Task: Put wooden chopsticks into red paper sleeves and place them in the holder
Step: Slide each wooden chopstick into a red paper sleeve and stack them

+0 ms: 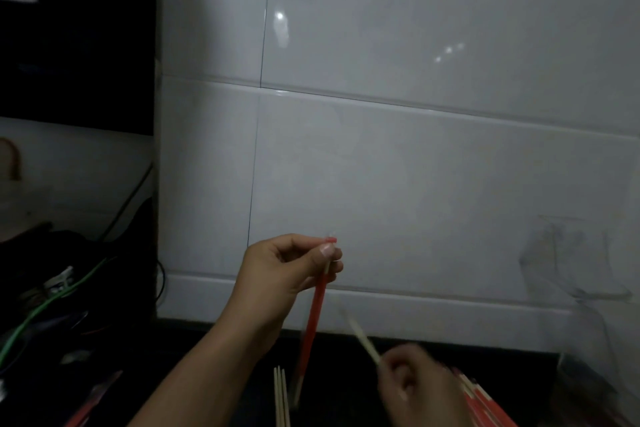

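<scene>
I am looking down over a dark counter set against a glossy white tiled wall, the tiles large and smooth with thin grout lines and small glints of light on them. The left hand is raised in front of the wall, its thumb and fingertips pinching the top end of a red paper sleeve. The sleeve is a long, narrow, flat tube hanging almost straight down, and a pale wooden tip is showing at its top by the thumbnail. The right hand is low at the bottom edge, blurred, its fingers curling round a thin pale wooden chopstick that is slanting up and to the left toward the sleeve without touching it. On the counter between the hands, three bare wooden chopsticks are lying side by side, straight and slim. Beneath the right hand more red sleeves are lying fanned out. At the left I am seeing a tangle of wires, one green. I cannot make out a holder.
</scene>
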`<state>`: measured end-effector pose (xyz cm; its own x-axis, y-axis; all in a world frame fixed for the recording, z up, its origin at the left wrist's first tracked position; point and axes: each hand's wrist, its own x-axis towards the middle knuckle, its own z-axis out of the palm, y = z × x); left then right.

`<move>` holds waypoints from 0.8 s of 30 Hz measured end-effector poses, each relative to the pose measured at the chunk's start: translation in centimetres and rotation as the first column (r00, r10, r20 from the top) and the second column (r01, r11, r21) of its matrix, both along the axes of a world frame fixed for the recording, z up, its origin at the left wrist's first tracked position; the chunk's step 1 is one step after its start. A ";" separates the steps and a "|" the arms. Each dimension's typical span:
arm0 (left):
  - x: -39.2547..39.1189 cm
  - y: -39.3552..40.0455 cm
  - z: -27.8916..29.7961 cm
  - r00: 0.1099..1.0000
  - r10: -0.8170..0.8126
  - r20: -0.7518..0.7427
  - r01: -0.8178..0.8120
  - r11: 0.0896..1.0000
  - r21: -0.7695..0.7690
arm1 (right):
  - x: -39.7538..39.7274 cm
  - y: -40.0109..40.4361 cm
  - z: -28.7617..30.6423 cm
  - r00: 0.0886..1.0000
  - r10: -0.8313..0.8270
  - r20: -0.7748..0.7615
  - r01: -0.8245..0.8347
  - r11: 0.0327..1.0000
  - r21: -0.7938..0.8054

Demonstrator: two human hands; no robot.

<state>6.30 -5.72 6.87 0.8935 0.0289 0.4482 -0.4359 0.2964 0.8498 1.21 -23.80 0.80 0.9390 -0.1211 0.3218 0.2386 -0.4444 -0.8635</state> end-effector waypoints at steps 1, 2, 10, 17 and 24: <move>0.0 0.0 0.1 1.000 -0.006 0.000 0.006 1.000 0.000 | -0.2 -0.8 0.1 0.986 0.035 0.162 -0.043 0.998 0.045; -0.1 0.0 0.1 1.000 -0.013 0.001 0.013 1.000 0.001 | 0.4 -1.5 0.7 0.975 -0.091 0.203 0.056 0.983 0.172; -0.9 -0.1 0.5 0.999 -0.044 0.009 0.043 0.996 0.083 | -0.2 -3.3 8.5 0.924 0.173 0.343 -0.347 0.756 0.555; -1.2 -0.5 0.6 0.998 -0.064 0.020 0.058 0.974 0.221 | -0.2 -1.9 10.7 0.859 0.013 0.512 -0.269 0.862 0.429; -1.5 -0.5 0.7 0.993 -0.116 0.033 0.102 0.954 0.280 | 0.6 -2.4 12.4 0.814 -0.072 0.576 -0.211 0.888 0.409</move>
<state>4.81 -6.27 7.58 0.8611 -0.1992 0.4679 -0.4571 0.1000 0.8838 1.83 -26.15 13.16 0.6158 -0.3215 0.7193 0.7553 -0.0191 -0.6551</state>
